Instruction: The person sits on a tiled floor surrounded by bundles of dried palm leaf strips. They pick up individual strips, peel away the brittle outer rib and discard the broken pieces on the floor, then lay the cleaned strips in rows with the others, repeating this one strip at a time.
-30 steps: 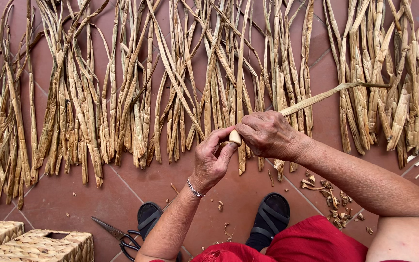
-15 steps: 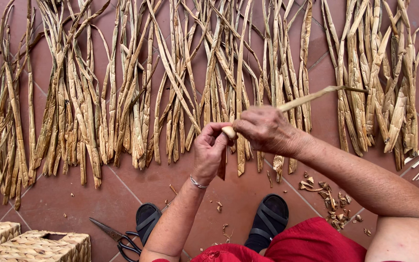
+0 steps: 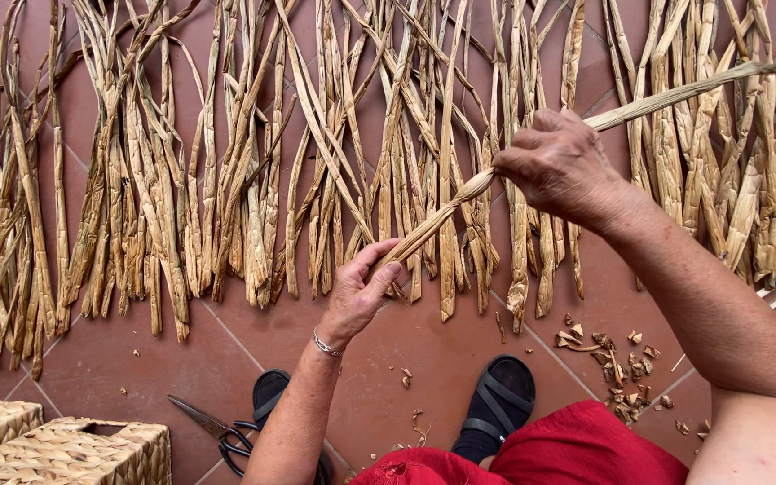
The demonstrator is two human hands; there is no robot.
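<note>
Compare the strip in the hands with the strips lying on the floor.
The held strip is stretched, twisted and raised between the left hand and right hand; the floor strips lie loose, flat in rows on the tiles. Both are dried, tan plant leaves.

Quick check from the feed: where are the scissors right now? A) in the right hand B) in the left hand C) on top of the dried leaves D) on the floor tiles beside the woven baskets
D: the scissors lie on the floor tiles right of the woven baskets, while left hand and right hand both grip the leaf strip.
</note>
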